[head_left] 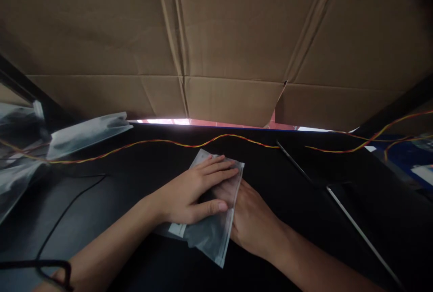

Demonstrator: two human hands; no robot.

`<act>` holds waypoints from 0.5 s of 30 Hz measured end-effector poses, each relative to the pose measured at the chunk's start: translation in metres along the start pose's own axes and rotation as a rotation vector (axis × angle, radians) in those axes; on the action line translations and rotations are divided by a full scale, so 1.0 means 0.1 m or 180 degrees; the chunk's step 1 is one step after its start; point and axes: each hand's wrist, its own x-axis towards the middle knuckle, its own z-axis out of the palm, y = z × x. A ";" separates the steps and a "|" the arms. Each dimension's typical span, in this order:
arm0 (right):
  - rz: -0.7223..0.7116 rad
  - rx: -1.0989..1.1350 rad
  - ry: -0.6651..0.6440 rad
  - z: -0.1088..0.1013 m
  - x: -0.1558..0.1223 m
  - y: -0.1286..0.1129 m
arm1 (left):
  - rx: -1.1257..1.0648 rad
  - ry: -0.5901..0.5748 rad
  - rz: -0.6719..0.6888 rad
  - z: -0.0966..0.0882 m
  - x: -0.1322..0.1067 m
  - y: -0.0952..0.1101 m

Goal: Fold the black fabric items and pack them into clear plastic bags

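Note:
A translucent plastic zip bag (206,233) lies tilted in front of me, with a small white label (177,229) near its lower left corner. My left hand (199,186) rests flat on top of it, fingers stretched out and thumb apart. From the right, my right hand (252,213) reaches past the bag's seamed edge. Its fingers show dimly through the plastic and look stretched out beneath my left hand. Whether they are inside the bag or under it, I cannot tell.
A twisted red and yellow wire (155,141) runs across the black table (135,251). More clear plastic bags (84,134) lie at the left, near a thin black cable (64,213). A dark flat panel with a pale edge (361,233) sits at the right. Cardboard (233,35) stands behind.

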 end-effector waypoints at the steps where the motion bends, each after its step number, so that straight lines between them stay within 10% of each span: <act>1: -0.0011 0.0047 -0.0113 -0.03 -0.01 0.01 | 0.0070 0.0036 -0.0129 0.00 0.00 0.00; 5: -0.0021 0.0350 -0.0524 -0.27 -0.03 0.11 | 0.0278 0.0070 -0.0520 -0.06 -0.07 -0.09; 10: 0.0586 0.0025 0.0454 -0.56 -0.02 0.27 | 0.0301 0.0157 -0.0571 -0.16 -0.11 -0.16; 15: 0.0755 -0.0317 -0.0029 -0.44 -0.01 0.33 | 0.0515 0.0181 -0.0616 -0.08 -0.05 -0.14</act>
